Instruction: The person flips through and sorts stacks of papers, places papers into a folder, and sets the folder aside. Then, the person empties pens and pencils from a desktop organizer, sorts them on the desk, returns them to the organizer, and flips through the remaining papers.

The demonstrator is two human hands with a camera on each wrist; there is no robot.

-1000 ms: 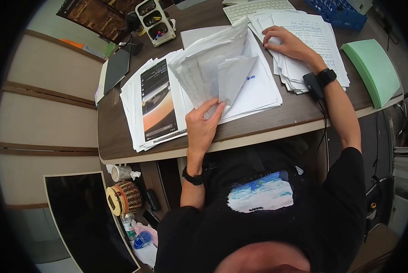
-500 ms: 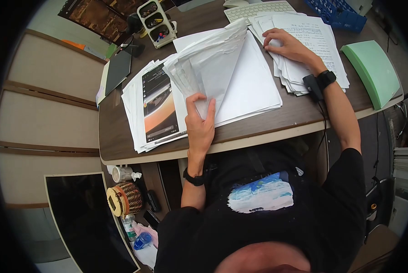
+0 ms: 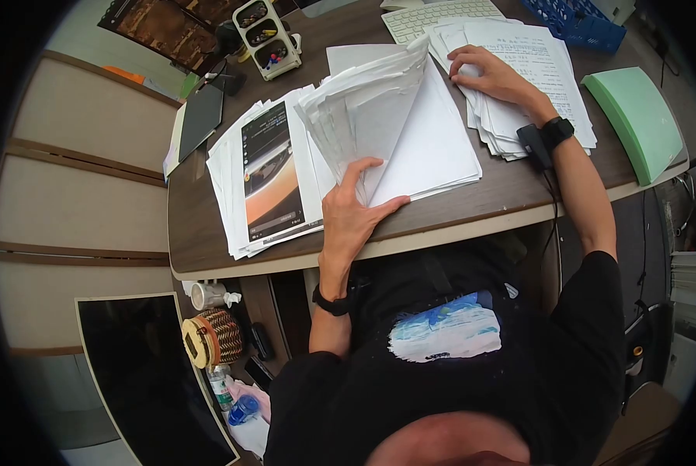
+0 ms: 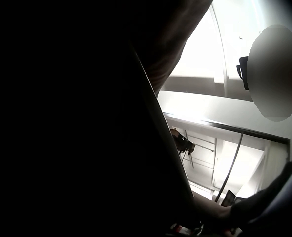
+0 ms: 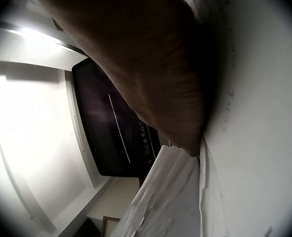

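Note:
My left hand (image 3: 350,217) holds a lifted sheaf of white sheets (image 3: 367,113) at its near corner, the index finger bent over the front. Its thumb stretches out to the near edge of the flat sheets (image 3: 437,147) underneath. The lifted sheaf leans up to the left with its layers fanned. My right hand (image 3: 497,75) rests loosely curled on the printed stack (image 3: 522,46); in the right wrist view the hand (image 5: 156,84) lies against the paper. The left wrist view is mostly dark.
A stack topped by a dark and orange printed picture (image 3: 272,182) lies left. A keyboard (image 3: 441,17), a pen holder (image 3: 266,39) and a blue basket (image 3: 577,27) stand at the back, a green curved block (image 3: 631,120) at the right edge.
The lifted sheaf has shifted leftward, then back right, and the folded-over flap at its front no longer shows. My left thumb has spread away from the index finger. The right hand has stayed put.

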